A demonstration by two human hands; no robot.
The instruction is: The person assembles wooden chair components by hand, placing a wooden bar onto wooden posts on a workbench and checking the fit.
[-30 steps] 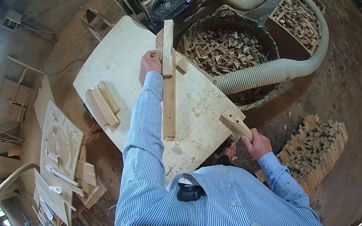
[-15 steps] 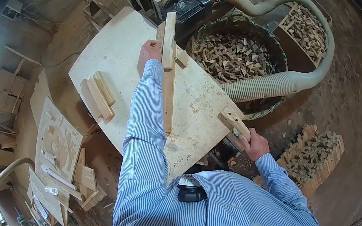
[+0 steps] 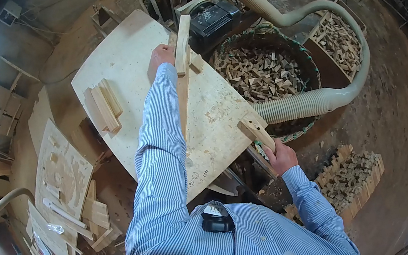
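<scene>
My left hand (image 3: pixel 162 56) is out over the pale worktable (image 3: pixel 131 48), its fingers curled on the edge of a long brown wooden board (image 3: pixel 184 95). A pale wooden bar (image 3: pixel 183 44) stands along that board, close to my fingertips. At the table's near right corner, my right hand (image 3: pixel 282 158) is wrapped round a wooden handle (image 3: pixel 259 132) with dark holes in it. My left forearm covers part of the board. To the left of the arm, several wooden strips (image 3: pixel 103 105) lie side by side on the table.
A dark motor (image 3: pixel 212 17) sits beyond the bar. Wood offcuts fill a round basket (image 3: pixel 314 63), crossed by a ribbed hose (image 3: pixel 294 103). More offcuts lie in a box (image 3: pixel 320 48) and a slatted crate (image 3: pixel 367 181). Wooden panels (image 3: pixel 66 161) stand at left.
The whole view has shifted slightly. Both hands keep their hold, and the brown board's near end shows a little farther from me.
</scene>
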